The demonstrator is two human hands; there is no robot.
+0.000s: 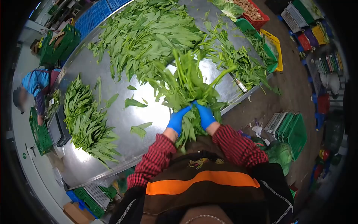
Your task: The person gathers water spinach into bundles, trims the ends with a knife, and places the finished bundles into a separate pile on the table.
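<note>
My left hand (180, 120) and my right hand (204, 115), both in blue gloves, are closed around a bunch of water spinach (186, 80). Its stems point away from me, and leaves hang down between my wrists. The bunch is held over the near edge of the metal table (121, 121) and looks slightly blurred. Beyond it lies a large heap of water spinach (145, 35). More cut stems and leaves (238, 59) lie to the right, beside a pale, handle-like object (241, 86). A neat row of bunches (85, 119) rests on the left.
A scale (59, 127) stands at the left, near a person in a blue jacket (36, 82) reaching toward a green crate (39, 130). Green (271, 56), yellow (278, 50) and red (263, 20) crates line the right end. More green crates (294, 136) stand on the floor.
</note>
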